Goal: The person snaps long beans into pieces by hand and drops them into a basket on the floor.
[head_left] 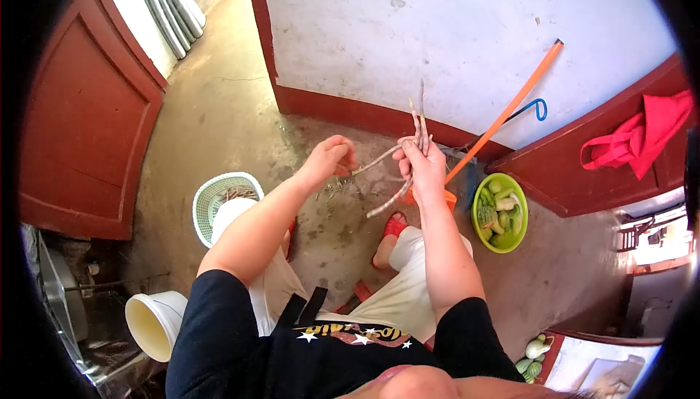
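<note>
My right hand [423, 162] is closed around a few long, thin, pale stems with a purplish tint that look like long beans [383, 158]. Some of their ends point up past my thumb, while others hang down and to the left. Close to the tip of one bean is my left hand [332, 158], its fingers curled together; what lies in them, if anything, is hidden. A white-green plastic basket [208, 193] beside my left knee holds short pieces [237, 193] that look like broken beans.
A lime-green basin [514, 242] of gourds and other green vegetables [499, 213] is on the right. An orange pole [510, 107] leans on the wall. A white bucket [171, 308] stands at lower left. Small scraps lie on the floor. A red bag [649, 133] hangs at right.
</note>
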`<state>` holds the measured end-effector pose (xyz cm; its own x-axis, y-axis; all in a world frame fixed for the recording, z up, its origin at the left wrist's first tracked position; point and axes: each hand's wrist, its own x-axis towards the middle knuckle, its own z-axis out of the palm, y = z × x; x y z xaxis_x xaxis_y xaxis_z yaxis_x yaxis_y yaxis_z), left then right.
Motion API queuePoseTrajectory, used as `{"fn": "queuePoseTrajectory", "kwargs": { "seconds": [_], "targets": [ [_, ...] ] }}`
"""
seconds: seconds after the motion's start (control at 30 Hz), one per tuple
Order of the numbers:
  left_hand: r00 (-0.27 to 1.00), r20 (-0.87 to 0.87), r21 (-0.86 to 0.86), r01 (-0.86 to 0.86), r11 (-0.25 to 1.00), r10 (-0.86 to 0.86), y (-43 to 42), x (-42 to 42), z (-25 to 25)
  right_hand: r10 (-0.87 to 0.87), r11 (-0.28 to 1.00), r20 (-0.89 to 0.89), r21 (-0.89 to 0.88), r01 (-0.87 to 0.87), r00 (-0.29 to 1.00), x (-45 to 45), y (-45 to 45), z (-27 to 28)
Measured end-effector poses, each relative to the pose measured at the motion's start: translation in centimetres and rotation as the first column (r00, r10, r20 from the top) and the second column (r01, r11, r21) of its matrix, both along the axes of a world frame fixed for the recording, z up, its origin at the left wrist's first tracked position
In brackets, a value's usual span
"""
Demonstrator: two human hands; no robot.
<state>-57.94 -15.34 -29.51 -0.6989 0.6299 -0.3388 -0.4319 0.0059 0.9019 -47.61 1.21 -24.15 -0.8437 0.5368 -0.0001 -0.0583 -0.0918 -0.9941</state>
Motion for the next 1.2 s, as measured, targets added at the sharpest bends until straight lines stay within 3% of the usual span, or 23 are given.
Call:
{"fn": "queuePoseTrajectory", "kwargs": {
  "seconds": [0.1, 0.17, 0.27, 0.3, 0.37, 0.47, 0.63, 0.67, 0.73, 0.8, 0.83, 0.87, 0.93, 1.0, 1.07, 1.1, 1.13, 1.2],
  "targets": [
    [0.993, 0.083, 0.111, 0.071, 0.991, -0.08, 0.2, 1.5, 2.4, 0.123, 0.96, 0.089, -0.263, -0.096, 0.988, -0.3, 0.2, -1.2],
    [0.917, 0.011, 0.08, 0.398, 0.914, -0.4, 0.0, 1.2, 1.7, 0.112, 0.962, 0.094, -0.259, -0.085, 0.989, -0.7, 0.0, -1.9],
    [0.92, -0.018, -0.004, 0.392, 0.92, -0.392, -0.1, 1.2, 1.0, 0.107, 0.965, 0.091, -0.25, -0.081, 0.99, -0.9, -0.3, -2.2],
    [0.919, -0.007, -0.003, 0.395, 0.919, -0.395, 0.0, 1.2, 0.9, 0.095, 0.986, 0.104, -0.144, -0.08, 0.99, -1.1, -0.5, -2.2],
    [0.951, -0.139, -0.165, 0.251, 0.954, -0.275, -0.1, 0.9, 0.3, 0.072, 0.995, 0.114, 0.065, -0.08, 0.991, -1.0, -1.6, -2.5],
    [0.932, -0.297, -0.249, 0.136, 0.959, -0.209, 0.0, -0.5, -2.3, 0.044, 0.928, 0.177, 0.357, -0.106, 0.983, -0.8, -4.1, -3.2],
    [0.998, -0.06, -0.264, 0.01, 0.964, -0.027, -0.7, -2.1, -2.3, 0.041, 0.914, 0.153, 0.393, -0.099, 0.987, -0.9, -5.0, -3.2],
    [1.0, 0.019, -0.235, -0.017, 0.972, 0.022, -0.9, -2.7, -2.5, 0.082, 0.937, 0.13, 0.327, -0.121, 0.988, -1.0, -4.8, -2.9],
    [0.999, -0.032, -0.166, -0.037, 0.985, 0.032, -0.5, -1.4, -0.6, 0.113, 0.956, 0.102, 0.262, -0.136, 0.988, -1.2, -4.2, -2.6],
    [0.989, 0.028, 0.024, 0.146, 0.989, -0.147, -0.5, 0.0, 1.3, 0.192, 0.96, 0.358, 0.124, -0.25, 0.914, -1.4, -3.6, -2.6],
    [0.96, 0.03, -0.008, 0.28, 0.96, -0.28, -0.8, 0.1, 2.0, 0.157, 0.955, 0.286, 0.2, -0.22, 0.945, -1.6, -3.6, -4.2],
    [0.959, 0.035, -0.009, 0.282, 0.959, -0.281, -0.7, 0.1, 1.3, 0.157, 0.956, 0.29, 0.196, -0.219, 0.944, -1.5, -3.4, -4.6],
    [0.944, -0.16, -0.095, 0.278, 0.956, -0.29, -0.4, -0.3, -0.4, 0.156, 0.874, 0.373, 0.378, -0.304, 0.915, -1.6, -3.2, -4.6],
    [0.93, -0.219, -0.198, 0.254, 0.947, -0.296, -0.4, -0.6, -1.6, 0.157, 0.813, 0.392, 0.469, -0.344, 0.907, -1.6, -2.7, -4.9],
    [0.691, -0.62, -0.341, 0.188, 0.921, -0.371, -0.3, -0.5, -2.8, 0.148, 0.744, 0.412, 0.553, -0.376, 0.899, -1.4, -2.5, -5.3],
    [0.751, -0.504, -0.457, 0.188, 0.869, -0.427, -0.4, 0.1, -0.8, 0.1, 0.61, 0.361, 0.714, -0.343, 0.927, -1.2, -2.7, -5.6],
    [0.755, -0.501, -0.463, 0.179, 0.868, -0.424, -0.2, 0.3, -1.1, 0.068, 0.451, 0.298, 0.842, -0.296, 0.952, -1.2, -3.1, -5.8],
    [0.882, -0.37, -0.43, 0.115, 0.895, -0.291, 0.1, 0.7, -1.5, 0.029, 0.433, 0.293, 0.858, -0.276, 0.956, -1.2, -4.1, -5.7]
  ]
}}
